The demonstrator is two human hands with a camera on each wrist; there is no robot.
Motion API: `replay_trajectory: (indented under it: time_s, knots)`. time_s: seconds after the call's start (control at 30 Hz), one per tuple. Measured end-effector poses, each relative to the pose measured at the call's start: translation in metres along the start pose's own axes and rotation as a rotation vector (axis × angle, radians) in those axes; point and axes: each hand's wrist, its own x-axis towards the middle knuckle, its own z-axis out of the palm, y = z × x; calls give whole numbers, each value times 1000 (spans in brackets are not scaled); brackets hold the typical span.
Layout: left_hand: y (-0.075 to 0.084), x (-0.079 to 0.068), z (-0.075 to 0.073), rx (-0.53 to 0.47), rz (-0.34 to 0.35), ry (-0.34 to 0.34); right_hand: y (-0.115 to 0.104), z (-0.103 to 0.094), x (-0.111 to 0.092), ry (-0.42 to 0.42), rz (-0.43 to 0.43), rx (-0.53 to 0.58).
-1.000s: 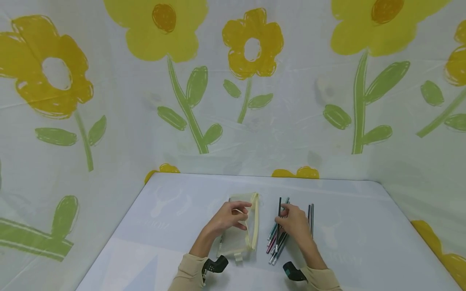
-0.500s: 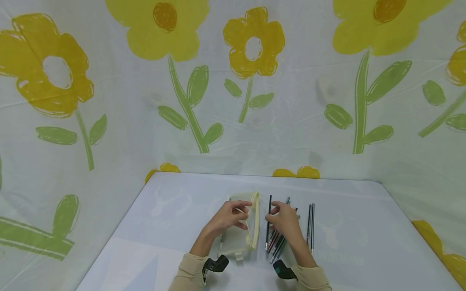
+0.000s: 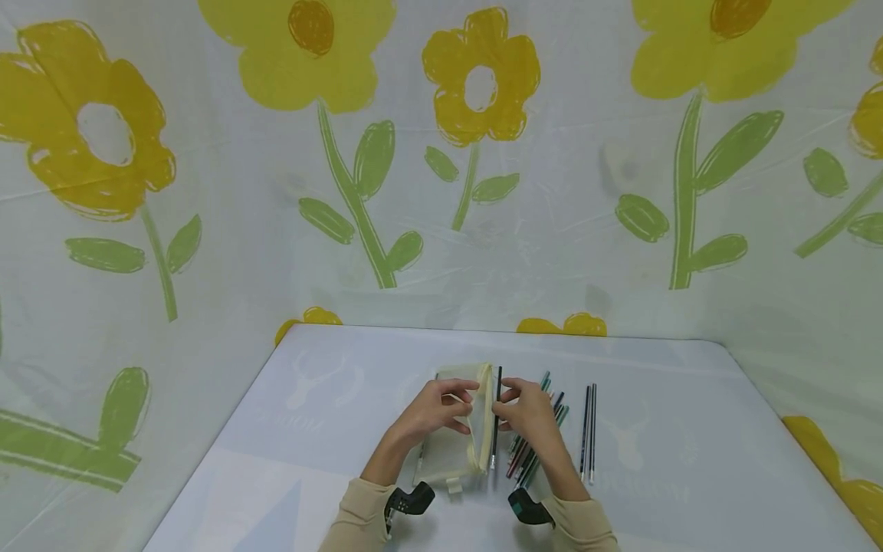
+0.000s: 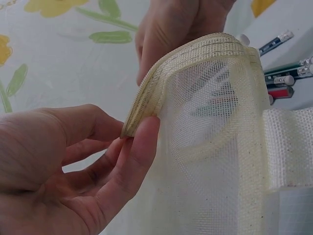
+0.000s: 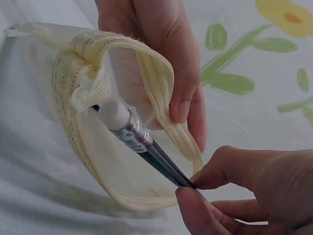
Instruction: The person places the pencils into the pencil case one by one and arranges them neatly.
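Note:
A cream mesh pencil case with a zipper lies on the table, its mouth spread wide toward the right. My left hand pinches one zipper edge between thumb and fingers, as the left wrist view shows at the zipper edge. Between thumb and fingers of my right hand is a dark pencil, held at the case's opening. In the right wrist view that pencil's white eraser end points toward the camera, in front of the open mouth. How far it reaches inside cannot be told.
Several pencils lie in a loose pile just right of the case, partly under my right hand. Further right, two dark pencils lie side by side. The white table meets a flower-printed cloth behind it.
My right hand has carried the dark pencil left, from above the pile to the opening of the pencil case. My left hand stays on the zipper edge.

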Motion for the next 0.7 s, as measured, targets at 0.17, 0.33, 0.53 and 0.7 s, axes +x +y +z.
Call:
replay_trajectory:
  time_s: [0.17, 0.33, 0.53, 0.7]
  knots:
    - [0, 1, 0, -2, 0, -5, 0, 1, 0, -25, -5, 34]
    - [-1, 2, 1, -2, -5, -6, 0, 2, 0, -49, 0, 60]
    - [1, 1, 3, -7, -4, -9, 0, 3, 1, -55, 6, 75]
    - [2, 1, 5, -9, 2, -22, 0, 5, 1, -34, 1, 58]
